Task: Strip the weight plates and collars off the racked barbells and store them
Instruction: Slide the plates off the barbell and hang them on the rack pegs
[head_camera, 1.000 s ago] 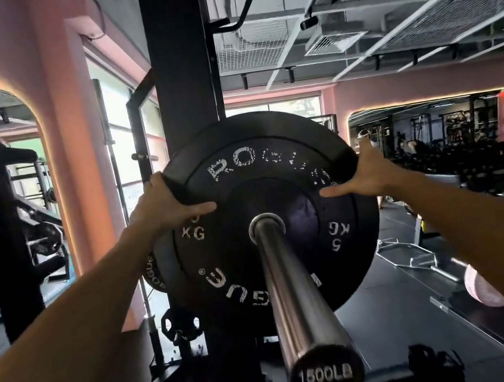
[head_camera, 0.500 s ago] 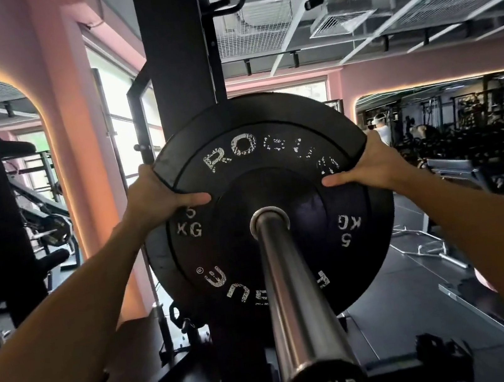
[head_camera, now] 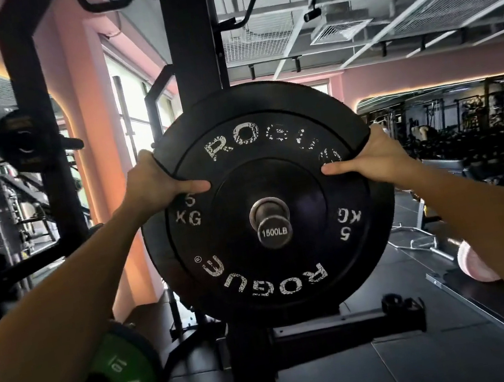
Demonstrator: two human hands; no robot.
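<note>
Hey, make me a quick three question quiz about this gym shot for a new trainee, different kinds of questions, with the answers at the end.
1. True or false: both hands grip the black plate at its rim.
2. Which weight is printed on that plate? A) 5 KG B) 20 KG C) 25 KG
3. Fill in: the barbell sleeve end cap reads ____.

Key:
1. True: the left hand and the right hand hold opposite sides, thumbs on the face.
2. A
3. 1500LB
</note>
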